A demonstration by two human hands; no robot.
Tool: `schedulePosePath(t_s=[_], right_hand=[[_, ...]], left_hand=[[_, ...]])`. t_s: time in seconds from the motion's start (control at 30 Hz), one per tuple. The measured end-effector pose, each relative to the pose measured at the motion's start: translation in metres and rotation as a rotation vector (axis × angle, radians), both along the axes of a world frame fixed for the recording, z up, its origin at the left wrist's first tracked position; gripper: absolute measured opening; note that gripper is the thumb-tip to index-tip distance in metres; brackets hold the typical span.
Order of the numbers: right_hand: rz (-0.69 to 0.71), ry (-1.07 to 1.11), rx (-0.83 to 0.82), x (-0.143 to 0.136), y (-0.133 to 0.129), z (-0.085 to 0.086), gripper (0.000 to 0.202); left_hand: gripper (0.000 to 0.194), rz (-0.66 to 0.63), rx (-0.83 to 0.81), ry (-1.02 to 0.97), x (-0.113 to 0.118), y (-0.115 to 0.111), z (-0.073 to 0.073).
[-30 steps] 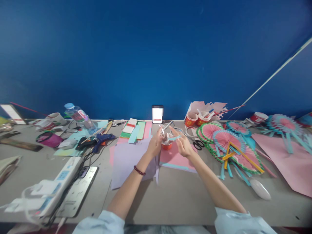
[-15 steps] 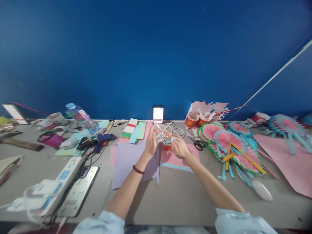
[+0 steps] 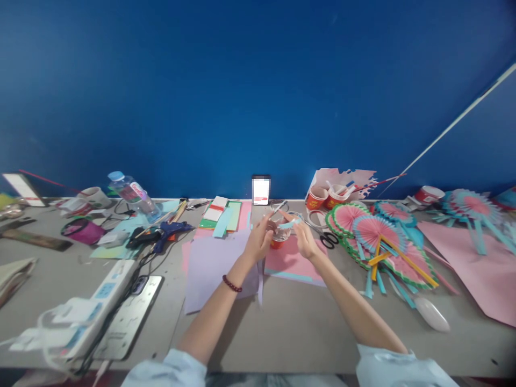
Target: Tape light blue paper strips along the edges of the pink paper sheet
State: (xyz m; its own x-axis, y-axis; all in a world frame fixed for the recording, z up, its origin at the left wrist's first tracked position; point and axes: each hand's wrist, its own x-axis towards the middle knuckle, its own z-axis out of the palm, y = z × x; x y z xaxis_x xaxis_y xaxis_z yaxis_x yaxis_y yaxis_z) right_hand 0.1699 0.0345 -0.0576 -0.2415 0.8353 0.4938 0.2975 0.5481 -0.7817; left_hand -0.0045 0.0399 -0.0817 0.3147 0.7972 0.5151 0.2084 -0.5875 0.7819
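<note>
A red paper cup stands on pink paper between my hands, with pale paper strips spilling over its top. My left hand is at the cup's left, its fingers curled in toward the strips. Whatever it pinches is hidden by the fingers. At the cup's right, my right hand has its fingertips closed on a light blue paper strip. Purple paper lies beneath my left forearm.
A phone stands against the blue wall. Black-handled scissors, folded paper fans and more red cups are on the right. On the left lie a blue glue gun, a power strip, another phone and a bottle.
My left hand has lowered and moved slightly right, its fingers curling more. My right hand has shifted a little to the right, and the light blue strip shows more clearly at its fingertips.
</note>
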Motion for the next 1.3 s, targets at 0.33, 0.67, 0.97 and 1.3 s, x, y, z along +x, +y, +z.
schedulePosePath(t_s=[0.33,0.67,0.97,1.3], right_hand=[[-0.203,0.256,0.018,0.018,-0.002,0.029,0.034],[-0.128,0.442,-0.153,0.001,-0.01,0.037,0.017],[-0.055,0.442,-0.266,-0.012,-0.011,0.029,0.025],[-0.028,0.418,-0.345,-0.008,-0.004,0.023,0.029]], left_hand=[[0.055,0.047,0.129,0.203,0.001,-0.002,0.01],[0.051,0.092,0.161,-0.126,0.0,-0.011,0.043],[0.048,0.055,-0.03,-0.155,0.004,-0.014,0.053],[0.046,0.06,-0.133,-0.254,0.004,-0.01,0.048]])
